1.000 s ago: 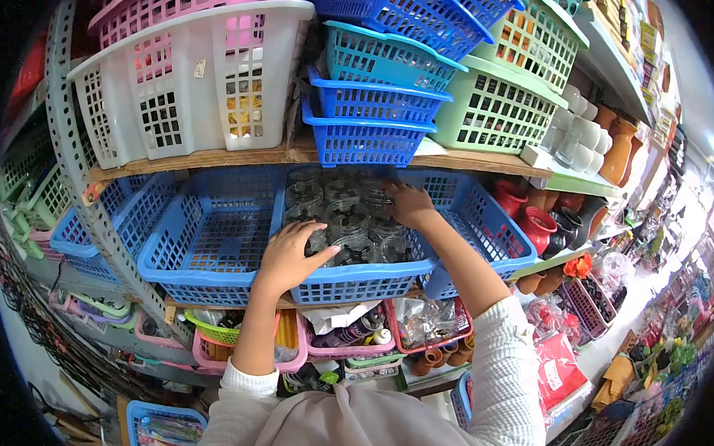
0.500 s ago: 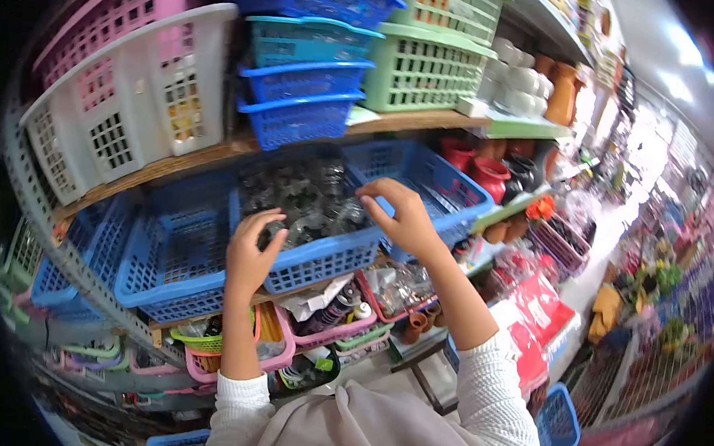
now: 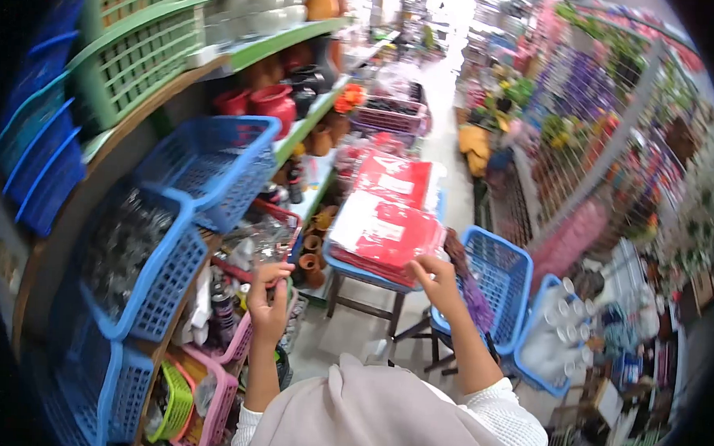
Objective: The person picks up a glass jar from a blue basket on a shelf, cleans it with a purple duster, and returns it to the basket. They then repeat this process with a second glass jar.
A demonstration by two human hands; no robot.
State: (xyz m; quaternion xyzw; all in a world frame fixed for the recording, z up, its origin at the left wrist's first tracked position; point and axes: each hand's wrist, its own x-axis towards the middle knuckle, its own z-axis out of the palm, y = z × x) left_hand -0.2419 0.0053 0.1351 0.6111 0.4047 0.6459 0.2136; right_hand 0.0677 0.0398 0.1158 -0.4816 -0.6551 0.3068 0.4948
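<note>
My left hand (image 3: 269,308) is in the air in front of the shelves, fingers loosely bent and apart, nothing in it. Nearest to it is a red-rimmed basket (image 3: 297,235) with clear plastic-wrapped items. My right hand (image 3: 440,286) reaches forward, its bent fingertips overlapping the near right corner of a stack of red and white plastic packets (image 3: 392,232); no item shows in its grasp. The packets lie on a blue surface atop a dark-legged stool (image 3: 362,291). A blue basket (image 3: 163,286) of dark items in clear wrapping is to the left.
Another blue basket (image 3: 252,167) sits on the shelf beside red pots (image 3: 268,107). On the right stand a blue basket (image 3: 508,269) and a blue tub (image 3: 545,375) holding white cups. Wire racks (image 3: 582,177) with artificial flowers line the aisle's right side (image 3: 441,123).
The view has swung right, from the shelf baskets toward the aisle. Both hands have left the basket of dark wrapped items; the right is now at the red packets.
</note>
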